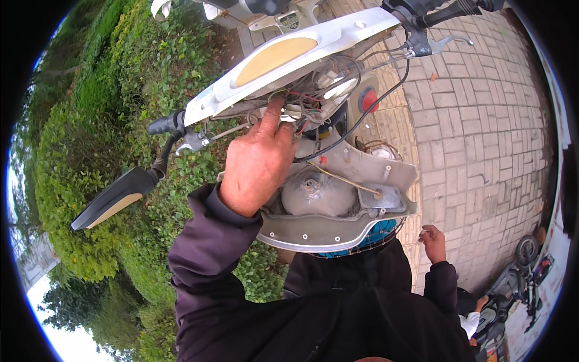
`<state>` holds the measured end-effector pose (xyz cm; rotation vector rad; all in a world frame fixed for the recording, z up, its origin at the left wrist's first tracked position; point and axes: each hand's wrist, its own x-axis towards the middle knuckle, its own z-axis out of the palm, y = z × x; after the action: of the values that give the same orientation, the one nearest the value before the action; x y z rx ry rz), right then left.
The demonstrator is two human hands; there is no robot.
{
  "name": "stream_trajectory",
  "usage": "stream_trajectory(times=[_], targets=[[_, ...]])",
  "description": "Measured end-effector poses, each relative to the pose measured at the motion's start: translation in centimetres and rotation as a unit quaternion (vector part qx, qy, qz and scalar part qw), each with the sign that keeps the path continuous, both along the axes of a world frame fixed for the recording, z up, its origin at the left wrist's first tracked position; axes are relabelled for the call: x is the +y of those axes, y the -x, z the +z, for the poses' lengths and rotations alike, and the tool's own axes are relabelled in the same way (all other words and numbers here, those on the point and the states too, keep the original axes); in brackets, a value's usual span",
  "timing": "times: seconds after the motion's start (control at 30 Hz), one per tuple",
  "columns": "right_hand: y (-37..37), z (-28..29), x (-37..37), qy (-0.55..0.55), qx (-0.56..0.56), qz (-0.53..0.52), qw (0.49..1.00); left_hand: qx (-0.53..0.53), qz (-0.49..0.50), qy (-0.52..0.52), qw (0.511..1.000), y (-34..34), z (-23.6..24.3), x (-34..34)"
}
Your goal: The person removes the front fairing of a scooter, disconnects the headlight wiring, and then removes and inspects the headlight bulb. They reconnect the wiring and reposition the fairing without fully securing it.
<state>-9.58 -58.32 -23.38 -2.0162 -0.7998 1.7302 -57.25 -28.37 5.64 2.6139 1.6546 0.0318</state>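
the person's left hand (258,160) reaches up under the long white cover (356,30) across the handlebars, its forefinger stretched straight and the rest bunched close, the spread between them narrow. the fingertips sink among thin wires (310,99), a loose tangle of red, black and pale strands hanging below the cover; i can't tell from here whether they pinch a strand or only touch it. the cover is smooth, hard plastic with a glossy tan oval (277,60) set into it.

the right hand (433,243) hangs well apart from all this, low over the paving, fingers curled in. something small and pale shows at its tips, but i can't tell whether it is gripped. both sleeves are dark, soft cloth, and the left one bunches in folds near the wrist.

below the wires sits a dull grey panel (280,232), a moulded shell with a raised lip, small round studs along its edge and a dusty rounded dome (319,193) in its hollow. a thin yellowish cable (338,175) runs over to a boxy grey piece (383,198) at one side. a thick black cable (386,99) bows down from the metal brake lever (449,42), and a long mirror (114,196), black with a tan strip, juts out over the leafy hedge (120,120). the paving (482,120) is rough, pale brick.
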Motion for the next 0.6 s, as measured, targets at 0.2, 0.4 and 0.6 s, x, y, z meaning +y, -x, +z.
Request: stream_trajectory(times=[0.2,0.4,0.6], targets=[[0.7,0.7,0.3,0.026,-0.019,0.035,0.999,-0.068,0.001,0.042,0.997,-0.2,0.4,-0.4],[0.3,0.2,1.1,0.002,-0.027,0.051,0.998,-0.127,0.009,0.052,0.99,0.1,0.8,-0.3],[-0.1,0.0,0.9,0.006,-0.022,0.041,0.999,-0.172,0.038,0.046,0.983,-0.1,1.1,-0.8]])
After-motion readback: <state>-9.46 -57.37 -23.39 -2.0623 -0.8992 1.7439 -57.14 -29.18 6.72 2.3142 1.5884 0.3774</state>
